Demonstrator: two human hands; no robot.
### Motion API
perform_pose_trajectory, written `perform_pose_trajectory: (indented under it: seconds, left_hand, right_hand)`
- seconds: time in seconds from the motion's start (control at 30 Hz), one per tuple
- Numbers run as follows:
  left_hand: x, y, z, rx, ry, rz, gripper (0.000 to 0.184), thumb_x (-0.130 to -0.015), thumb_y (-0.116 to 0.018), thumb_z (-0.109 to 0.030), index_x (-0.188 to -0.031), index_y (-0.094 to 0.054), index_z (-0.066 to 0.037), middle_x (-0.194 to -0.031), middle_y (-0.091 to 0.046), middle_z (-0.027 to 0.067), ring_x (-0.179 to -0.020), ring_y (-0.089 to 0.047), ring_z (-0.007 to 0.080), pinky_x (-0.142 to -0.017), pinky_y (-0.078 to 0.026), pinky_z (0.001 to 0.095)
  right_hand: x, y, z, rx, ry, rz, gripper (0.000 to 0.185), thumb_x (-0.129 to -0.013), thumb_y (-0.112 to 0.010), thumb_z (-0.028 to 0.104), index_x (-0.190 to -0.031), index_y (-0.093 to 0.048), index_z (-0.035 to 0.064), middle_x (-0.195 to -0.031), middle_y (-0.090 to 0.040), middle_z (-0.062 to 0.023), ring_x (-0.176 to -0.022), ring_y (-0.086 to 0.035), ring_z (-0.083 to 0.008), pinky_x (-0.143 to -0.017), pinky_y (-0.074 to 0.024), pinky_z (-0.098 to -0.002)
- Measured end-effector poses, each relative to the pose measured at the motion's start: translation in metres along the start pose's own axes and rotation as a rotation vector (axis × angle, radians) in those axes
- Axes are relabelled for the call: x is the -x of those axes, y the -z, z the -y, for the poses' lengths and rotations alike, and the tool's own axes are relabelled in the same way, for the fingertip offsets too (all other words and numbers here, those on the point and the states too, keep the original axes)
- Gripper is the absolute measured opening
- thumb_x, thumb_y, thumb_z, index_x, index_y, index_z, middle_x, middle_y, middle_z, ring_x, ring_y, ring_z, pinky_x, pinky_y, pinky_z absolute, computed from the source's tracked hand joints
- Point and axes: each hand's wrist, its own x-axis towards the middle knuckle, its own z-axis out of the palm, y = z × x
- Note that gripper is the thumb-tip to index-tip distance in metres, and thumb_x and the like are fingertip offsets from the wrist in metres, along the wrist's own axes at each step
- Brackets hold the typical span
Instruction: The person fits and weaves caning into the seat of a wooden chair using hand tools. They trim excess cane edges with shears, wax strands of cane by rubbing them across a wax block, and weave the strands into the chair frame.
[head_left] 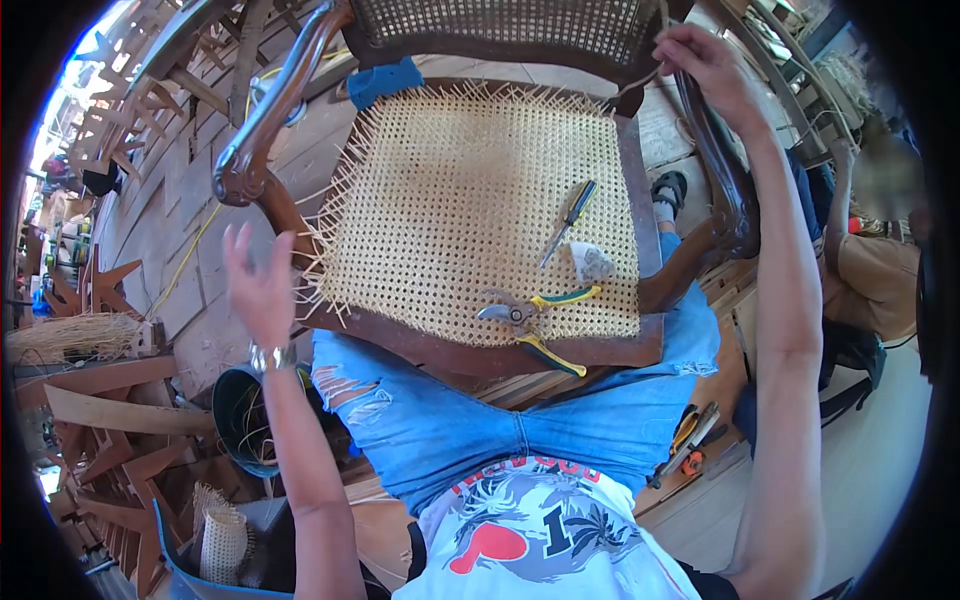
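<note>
In front of me stands a dark wooden armchair [500, 355] whose seat carries a woven cane sheet [450, 200], with loose strand ends sticking out along its left and back edges. My right hand [705, 70] is raised near the back right corner, fingers pinched on a thin cane strand [655, 78] that runs down toward the seat. Slightly blurred, my left hand [262, 290] is beside the front left edge with fingers apart, holding nothing. On the cane lie pruning shears [520, 314], a screwdriver [572, 215] and a small whitish lump [590, 262].
A blue cloth [385, 82] sits at the seat's back left corner. Wooden chair parts [130, 410] are piled at left, near a dark bucket [240, 415] and a bin with a cane roll [222, 545]. Another person [880, 260] sits at right. Tools [690, 440] lie by my leg.
</note>
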Motion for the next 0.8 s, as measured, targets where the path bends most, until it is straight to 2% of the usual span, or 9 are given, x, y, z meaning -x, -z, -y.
perform_pose_trajectory:
  seconds: [0.07, 0.17, 0.37, 0.4, 0.47, 0.5, 0.6, 0.7, 0.8]
  left_hand:
    - [-0.020, -0.033, 0.002, -0.007, -0.086, 0.007, 0.056, -0.095, -0.074, -0.041, -0.134, -0.062, -0.001, -0.109, -0.077, 0.0140, -0.082, -0.073, 0.0210, -0.075, -0.054, 0.0355]
    - [-0.045, -0.043, 0.021, -0.111, 0.064, 0.081, 0.049, -0.096, -0.072, -0.042, -0.125, -0.067, -0.002, -0.103, -0.076, 0.0182, -0.079, -0.073, 0.0319, -0.073, -0.054, 0.0416]
    - [-0.067, -0.042, 0.022, -0.231, -0.010, 0.173, 0.048, -0.096, -0.069, -0.046, -0.117, -0.069, -0.003, -0.102, -0.075, 0.0205, -0.095, -0.071, 0.0421, -0.083, -0.054, 0.0482]
    - [-0.072, -0.045, 0.028, -0.234, -0.010, 0.181, 0.049, -0.096, -0.069, -0.047, -0.117, -0.069, -0.003, -0.103, -0.075, 0.0207, -0.097, -0.071, 0.0426, -0.085, -0.054, 0.0488]
    - [-0.082, -0.055, 0.045, -0.245, -0.014, 0.193, 0.051, -0.095, -0.069, -0.049, -0.116, -0.069, -0.003, -0.105, -0.075, 0.0212, -0.101, -0.070, 0.0436, -0.088, -0.053, 0.0501]
    - [-0.085, -0.056, 0.044, -0.276, -0.006, 0.200, 0.052, -0.095, -0.068, -0.049, -0.117, -0.069, -0.002, -0.107, -0.075, 0.0221, -0.103, -0.069, 0.0438, -0.090, -0.053, 0.0503]
    - [-0.099, -0.060, 0.040, -0.273, 0.029, 0.262, 0.052, -0.096, -0.068, -0.048, -0.119, -0.069, -0.002, -0.110, -0.074, 0.0222, -0.106, -0.070, 0.0420, -0.092, -0.052, 0.0486]
    - [-0.108, -0.055, 0.037, -0.339, 0.086, 0.358, 0.053, -0.096, -0.067, -0.049, -0.122, -0.069, -0.002, -0.113, -0.074, 0.0215, -0.108, -0.070, 0.0389, -0.094, -0.051, 0.0462]
    - [-0.109, -0.056, 0.052, -0.212, -0.007, 0.316, 0.053, -0.096, -0.068, -0.048, -0.123, -0.069, -0.002, -0.115, -0.074, 0.0202, -0.108, -0.070, 0.0362, -0.095, -0.051, 0.0441]
  right_hand:
    - [0.023, 0.009, 0.017, -0.062, -0.050, -0.023, 0.028, -0.104, -0.064, 0.027, -0.113, -0.069, 0.0007, -0.101, -0.073, -0.0031, -0.095, -0.066, -0.0099, -0.091, -0.0503, -0.0262]
    - [0.074, 0.012, 0.025, -0.062, -0.249, 0.002, 0.020, -0.104, -0.065, 0.024, -0.108, -0.069, 0.0043, -0.103, -0.072, -0.0050, -0.111, -0.064, -0.0140, -0.101, -0.0473, -0.0268]
    - [0.127, -0.025, -0.024, -1.205, 0.021, -0.402, 0.014, -0.105, -0.060, 0.020, -0.102, -0.064, 0.0072, -0.111, -0.070, -0.0114, -0.136, -0.053, -0.0284, -0.103, -0.0550, -0.0558]
    - [0.128, -0.034, -0.004, -1.170, -0.004, -0.529, 0.016, -0.107, -0.058, 0.022, -0.106, -0.062, 0.0069, -0.114, -0.070, -0.0130, -0.131, -0.057, -0.0288, -0.096, -0.0576, -0.0630]
    - [0.136, -0.033, -0.007, -1.298, 0.075, -0.454, 0.015, -0.107, -0.057, 0.022, -0.110, -0.060, 0.0071, -0.116, -0.070, -0.0137, -0.122, -0.063, -0.0288, -0.098, -0.0569, -0.0616]
    - [0.136, -0.031, -0.006, -1.296, 0.059, -0.424, 0.014, -0.109, -0.052, 0.018, -0.112, -0.062, 0.0079, -0.113, -0.068, -0.0092, -0.123, -0.062, -0.0265, -0.104, -0.0502, -0.0688]
    - [0.153, -0.037, -0.006, -1.293, 0.062, -0.489, 0.017, -0.110, -0.051, 0.019, -0.115, -0.063, 0.0097, -0.114, -0.068, -0.0072, -0.122, -0.063, -0.0265, -0.105, -0.0483, -0.0699]
    - [0.174, -0.058, 0.017, -1.367, 0.115, -0.567, 0.016, -0.109, -0.051, 0.019, -0.118, -0.060, 0.0077, -0.120, -0.069, -0.0125, -0.121, -0.063, -0.0298, -0.101, -0.0536, -0.0639]
    - [0.178, -0.063, 0.017, -1.419, 0.170, -0.570, 0.017, -0.110, -0.051, 0.019, -0.119, -0.060, 0.0081, -0.119, -0.068, -0.0111, -0.125, -0.061, -0.0314, -0.102, -0.0512, -0.0670]
